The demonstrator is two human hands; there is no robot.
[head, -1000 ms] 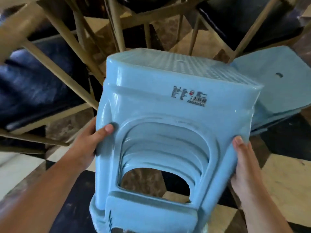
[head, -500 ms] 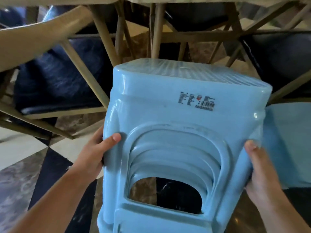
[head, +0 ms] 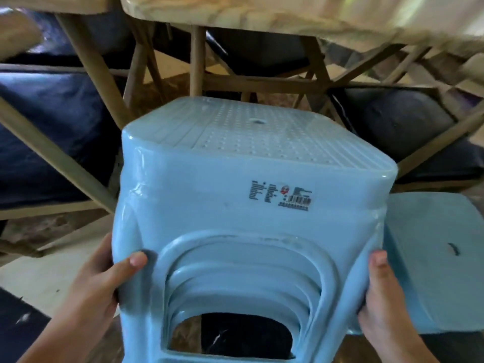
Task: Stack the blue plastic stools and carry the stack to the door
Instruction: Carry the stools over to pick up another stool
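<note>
A stack of light blue plastic stools (head: 251, 205) fills the middle of the view, nested one inside another, with a barcode label on the near side. I hold it off the floor between both hands. My left hand (head: 104, 286) grips the left leg edge, thumb on the front. My right hand (head: 379, 297) grips the right leg edge. Another blue stool (head: 432, 258) stands on the floor just to the right of the stack, its seat partly hidden behind my right hand.
A pale wooden table (head: 262, 14) spans the top. Wooden chairs with dark blue cushions (head: 47, 132) crowd under and around it, right behind the stack. The floor (head: 44, 273) is tiled in dark and light squares.
The view has swung left and down across the chairs. The stack has stayed in both hands and its seat top now shows more. The other blue stool sits lower at the right.
</note>
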